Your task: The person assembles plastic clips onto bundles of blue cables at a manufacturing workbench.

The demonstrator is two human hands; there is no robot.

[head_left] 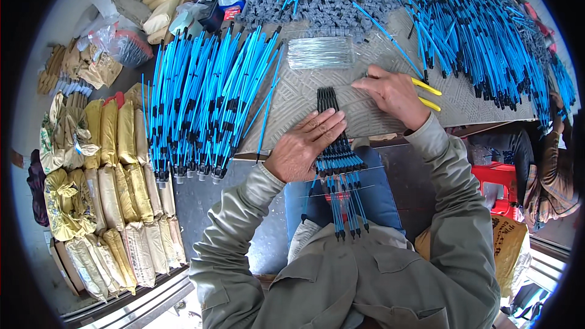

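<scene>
Laying the left hand nearly flat, with close-set fingers, over the fan of blue-and-black rods, just off centre toward four o'clock. Curling the right hand at two o'clock against a yellow-handled tool; unable to tell whether gripped.

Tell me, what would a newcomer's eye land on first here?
Probably the bright blue rods spread on the table's left, with another blue pile on the right and a heap of grey parts at the far side. Next, in the middle, the left hand lies over a fanned bundle of black-and-blue rods. Yellow handles stick out beside the right hand.
</scene>
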